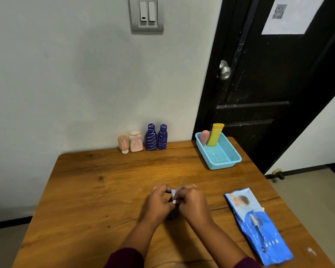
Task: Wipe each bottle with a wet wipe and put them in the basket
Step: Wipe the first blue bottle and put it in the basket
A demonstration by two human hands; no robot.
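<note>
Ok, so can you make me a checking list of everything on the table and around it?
Surface: wooden table, no spills seen.
Job's things: blue basket holds a yellow bottle and a pink bottle, both leaning. By the wall stand a tan bottle, a pale pink bottle and two dark blue bottles. Wet wipe pack lies flat on the right.
Clutter: nothing seen.
Hands: left hand grips a dark bottle; right hand holds a white wipe against it.
Cables: nothing seen.
Surroundings: light switch on the wall, black door with a knob and a paper sheet.
</note>
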